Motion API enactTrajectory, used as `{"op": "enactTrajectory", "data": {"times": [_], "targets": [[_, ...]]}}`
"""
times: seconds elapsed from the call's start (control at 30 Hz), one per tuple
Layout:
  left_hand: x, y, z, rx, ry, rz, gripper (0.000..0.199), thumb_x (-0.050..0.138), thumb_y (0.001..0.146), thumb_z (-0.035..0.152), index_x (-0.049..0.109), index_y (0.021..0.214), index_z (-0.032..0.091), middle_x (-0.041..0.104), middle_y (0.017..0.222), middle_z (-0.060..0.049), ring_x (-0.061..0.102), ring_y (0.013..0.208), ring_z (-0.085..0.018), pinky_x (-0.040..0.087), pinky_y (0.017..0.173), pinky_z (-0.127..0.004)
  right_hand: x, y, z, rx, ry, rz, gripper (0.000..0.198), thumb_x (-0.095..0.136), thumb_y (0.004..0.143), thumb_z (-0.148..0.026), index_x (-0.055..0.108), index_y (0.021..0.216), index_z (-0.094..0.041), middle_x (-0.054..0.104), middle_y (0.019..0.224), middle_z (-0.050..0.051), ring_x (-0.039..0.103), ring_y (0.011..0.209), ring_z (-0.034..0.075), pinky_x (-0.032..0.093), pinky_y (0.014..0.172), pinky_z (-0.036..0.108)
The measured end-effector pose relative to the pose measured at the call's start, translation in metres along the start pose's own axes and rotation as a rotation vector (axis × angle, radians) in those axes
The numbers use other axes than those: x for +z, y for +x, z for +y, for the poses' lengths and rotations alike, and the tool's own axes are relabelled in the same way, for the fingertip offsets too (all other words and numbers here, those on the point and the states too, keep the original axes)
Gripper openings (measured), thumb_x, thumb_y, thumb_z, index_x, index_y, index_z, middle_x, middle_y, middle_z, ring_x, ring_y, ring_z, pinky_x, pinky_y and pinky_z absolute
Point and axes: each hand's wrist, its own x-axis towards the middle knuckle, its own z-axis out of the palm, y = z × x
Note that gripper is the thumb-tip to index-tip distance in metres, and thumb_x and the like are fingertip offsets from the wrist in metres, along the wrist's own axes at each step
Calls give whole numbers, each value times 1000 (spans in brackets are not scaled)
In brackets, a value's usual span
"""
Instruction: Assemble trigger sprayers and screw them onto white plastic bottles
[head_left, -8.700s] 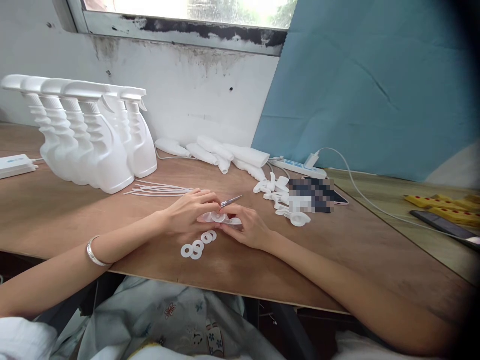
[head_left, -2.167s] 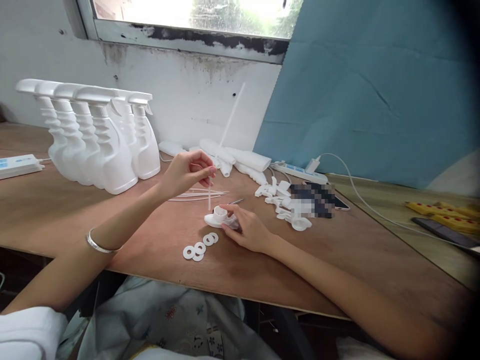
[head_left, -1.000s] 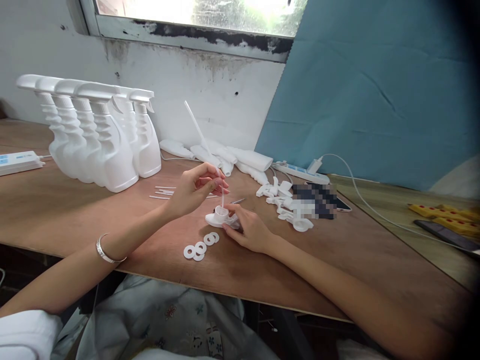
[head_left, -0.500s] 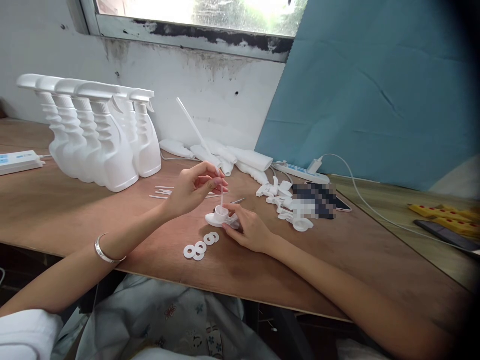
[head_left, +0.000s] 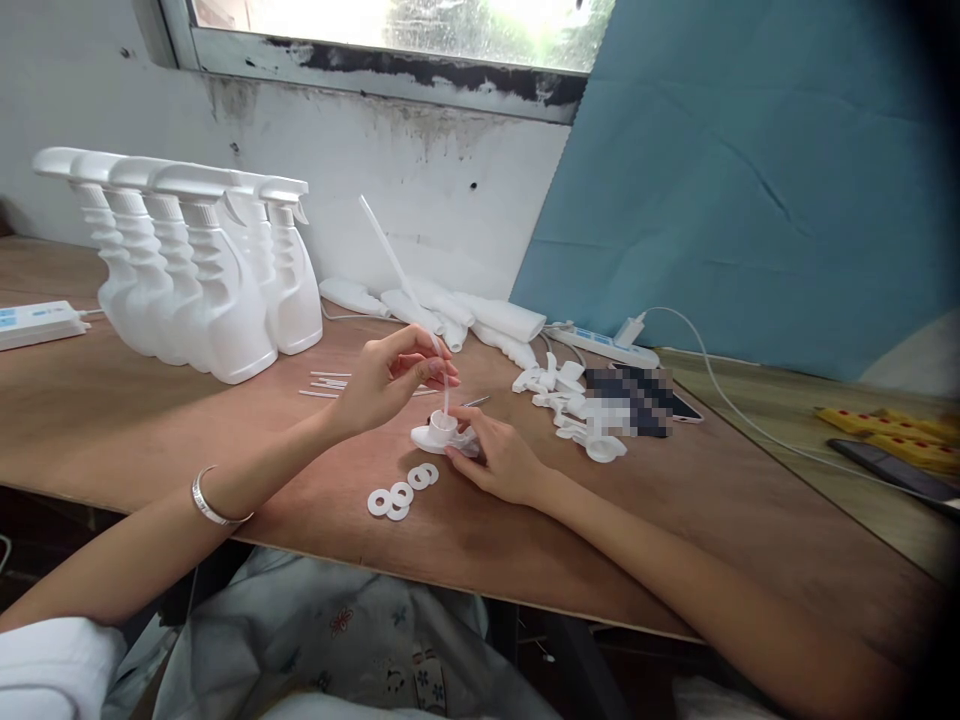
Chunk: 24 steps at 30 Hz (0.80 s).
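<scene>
My left hand (head_left: 401,375) pinches a thin white plastic tube (head_left: 390,255) near its lower part. The tube leans up to the left, and its bottom end reaches the round collar of a white spray head (head_left: 427,438). That spray head lies upside down on the table, collar facing up. Fingers of my right hand (head_left: 495,455) are closed on its right side and hide part of it. Just in front lie several flat white washers (head_left: 401,495). A few more thin tubes (head_left: 322,385) rest on the table behind my left wrist.
Several assembled white spray bottles (head_left: 232,300) stand at the left. Bottles lying down (head_left: 487,315) line the wall. Loose spray heads (head_left: 570,405) lie at the right beside a dark phone (head_left: 660,395). Power strips (head_left: 607,347) and a white cable (head_left: 705,350) sit farther out.
The tube's upper end has shifted slightly to the right. Both hands stay in nearly the same place, still on the tube and the spray head.
</scene>
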Motion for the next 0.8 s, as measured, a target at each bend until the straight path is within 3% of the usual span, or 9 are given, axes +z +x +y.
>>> {"op": "enactTrajectory", "data": {"times": [0.8], "targets": [[-4,3,2,-71,20,-36,18,54,82,31,49,86,14,61,77,-2,66,74,-17,55,67,-28,0,0,0,2,0,1,36,50,81,-25,40,115,-18,62,93,7,61,71,17,48,63,29]]}}
